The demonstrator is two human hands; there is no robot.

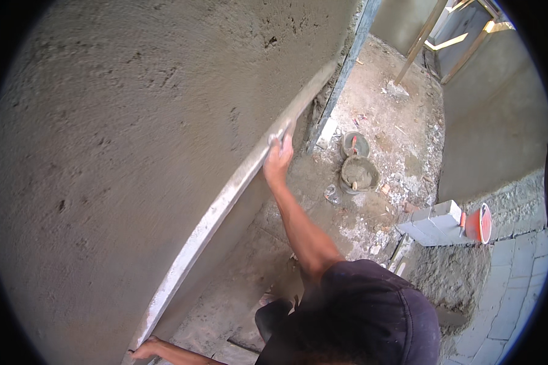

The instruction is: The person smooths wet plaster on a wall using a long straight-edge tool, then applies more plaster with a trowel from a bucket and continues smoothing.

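From where I stand, the person is levelling the wet cement render on the wall (115, 152) that fills the left of the frame. A long metal straightedge (225, 201) lies flat against it, running from the lower left corner up toward the centre top.

The right hand (278, 159) is clenched over the straightedge's outer edge at mid-frame. The left hand (146, 350) is down at the bottom edge of the frame with its fingers on the rule's lower end, though I cannot tell how firmly it grips.

To do this pass well, I'd say both hands should press evenly so the whole edge stays on the render. The rule should be drawn across with small sawing strokes, not dragged hard, since the surface looks soft and already has pits and tears in it. With the hands so far apart, the middle could bow or skip.

A mortar-filled bucket (359, 173) stands on the rubble floor right of centre, well apart from the wall, with grey blocks (432, 222) further right.
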